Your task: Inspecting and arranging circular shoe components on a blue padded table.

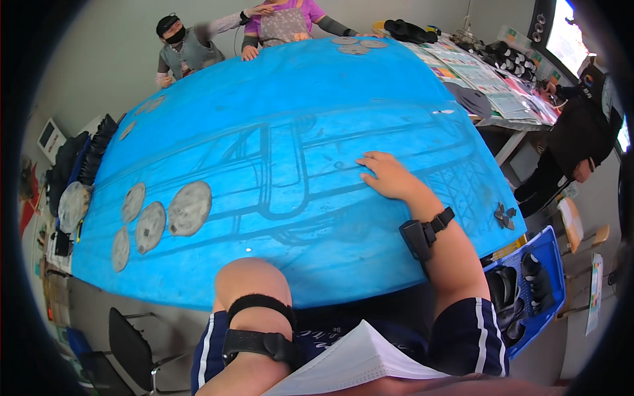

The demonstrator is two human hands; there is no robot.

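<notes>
My right hand lies on a large blue-covered table, fingers extended and holding nothing. A black device is strapped to that wrist. Dark smudged lines and curves mark the blue surface around the hand. My left arm is bent, its elbow over the table's near edge, with black straps on it; the left hand is out of sight. Several grey, roundish flat pieces lie to the left, the largest being a grey disc. Small dark grey fragments sit near the right edge.
A blue crate of black items stands at the lower right. Two people stand at the far edge, one in a grey vest; another in black is at right, beside a paper-covered side table. A black chair is lower left.
</notes>
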